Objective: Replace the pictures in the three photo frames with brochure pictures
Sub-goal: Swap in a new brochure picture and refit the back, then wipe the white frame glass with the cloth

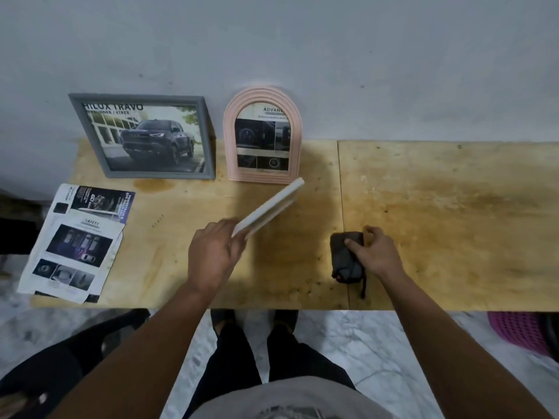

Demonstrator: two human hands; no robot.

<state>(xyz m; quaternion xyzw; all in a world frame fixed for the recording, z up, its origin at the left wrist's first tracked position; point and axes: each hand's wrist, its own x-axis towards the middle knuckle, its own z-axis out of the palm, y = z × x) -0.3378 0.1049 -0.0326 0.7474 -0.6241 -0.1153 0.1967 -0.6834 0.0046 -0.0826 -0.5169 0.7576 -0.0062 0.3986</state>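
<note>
Nearest, at six o'clock, the person's dark trousers stand over a marbled floor [378, 343]. On the plywood worktop [453, 207], the right hand [378, 252] at four o'clock curls over a small dark pouch [346, 257], thumb on its top, its strap trailing toward the near edge. The left hand [211, 255], near centre, grips one corner of a white photo frame [269, 208], held tilted and edge-on, pointing toward one o'clock. At nine o'clock cut brochure pages [75, 243] lie overlapping the worktop's left edge. Farther back, leaning on the wall, a grey rectangular frame [142, 136] at eleven o'clock shows a pickup truck picture; beside it at twelve, a pink arched frame [262, 134] holds a car-interior brochure picture.
</note>
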